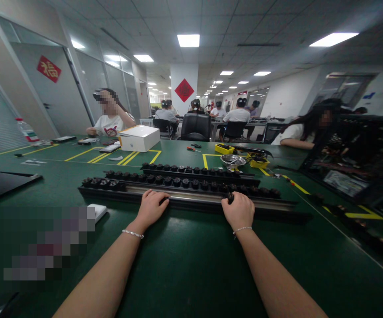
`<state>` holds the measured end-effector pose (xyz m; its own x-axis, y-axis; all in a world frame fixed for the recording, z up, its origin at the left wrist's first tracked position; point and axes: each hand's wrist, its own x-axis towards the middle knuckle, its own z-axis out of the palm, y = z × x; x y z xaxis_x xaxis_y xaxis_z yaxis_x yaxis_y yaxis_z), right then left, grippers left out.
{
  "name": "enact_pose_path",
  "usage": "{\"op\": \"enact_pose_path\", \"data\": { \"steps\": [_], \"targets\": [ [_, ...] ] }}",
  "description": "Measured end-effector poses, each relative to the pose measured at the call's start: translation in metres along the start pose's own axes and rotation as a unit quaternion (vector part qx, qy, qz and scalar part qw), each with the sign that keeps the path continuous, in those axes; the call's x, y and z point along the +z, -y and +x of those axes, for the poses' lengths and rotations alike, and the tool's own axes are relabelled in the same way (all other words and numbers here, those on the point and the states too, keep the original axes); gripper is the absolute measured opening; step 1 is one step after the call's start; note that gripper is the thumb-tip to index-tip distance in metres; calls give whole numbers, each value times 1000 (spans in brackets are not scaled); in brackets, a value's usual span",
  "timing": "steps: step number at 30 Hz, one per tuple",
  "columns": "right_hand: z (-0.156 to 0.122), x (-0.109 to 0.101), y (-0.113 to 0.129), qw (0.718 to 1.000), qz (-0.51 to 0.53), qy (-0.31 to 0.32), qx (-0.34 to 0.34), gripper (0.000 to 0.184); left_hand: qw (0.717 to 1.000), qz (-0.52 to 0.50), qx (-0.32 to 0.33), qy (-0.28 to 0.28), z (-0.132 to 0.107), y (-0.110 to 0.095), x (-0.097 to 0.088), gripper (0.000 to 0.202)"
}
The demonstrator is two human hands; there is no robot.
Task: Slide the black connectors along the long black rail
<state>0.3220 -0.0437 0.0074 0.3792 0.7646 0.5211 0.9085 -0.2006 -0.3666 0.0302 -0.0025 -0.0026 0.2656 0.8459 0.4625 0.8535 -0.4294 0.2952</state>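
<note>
Head view: a long black rail (194, 202) with a pale metallic channel lies crosswise on the green table (185, 269), directly before the person; small black knob-like parts (96, 182) line its left end. Left hand (152, 208): half curled over the rail's near edge, thumb bent toward the fingers; the fingertips are hidden, so whether it grips the rail or merely rests there cannot be told. Right hand (240, 209): curled at the rail's right half, thumb and forefinger closed on a small black piece (231, 198), mostly covered by the hand. The two hands are well apart. Just behind lie two further rows of black parts, the farther on a black rail (204, 175); the nearer row's support is partly hidden by the front rail. Beyond are a metal bowl (233, 160), a yellow bin (224, 149) and a white box (140, 140). An object at left is pixelated beyond recognition, a dark panel (4, 185) is cut off by the left edge, and the dark equipment at far right is difficult to make out.
</note>
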Motion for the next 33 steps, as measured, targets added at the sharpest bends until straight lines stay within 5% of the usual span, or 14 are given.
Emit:
{"op": "enact_pose_path", "data": {
  "steps": [33],
  "targets": [
    [2, -5, -10, 999, -15, -8, 29, 30, 1000, 5, 0, 5, 0, -1, -1, 21]
  ]
}}
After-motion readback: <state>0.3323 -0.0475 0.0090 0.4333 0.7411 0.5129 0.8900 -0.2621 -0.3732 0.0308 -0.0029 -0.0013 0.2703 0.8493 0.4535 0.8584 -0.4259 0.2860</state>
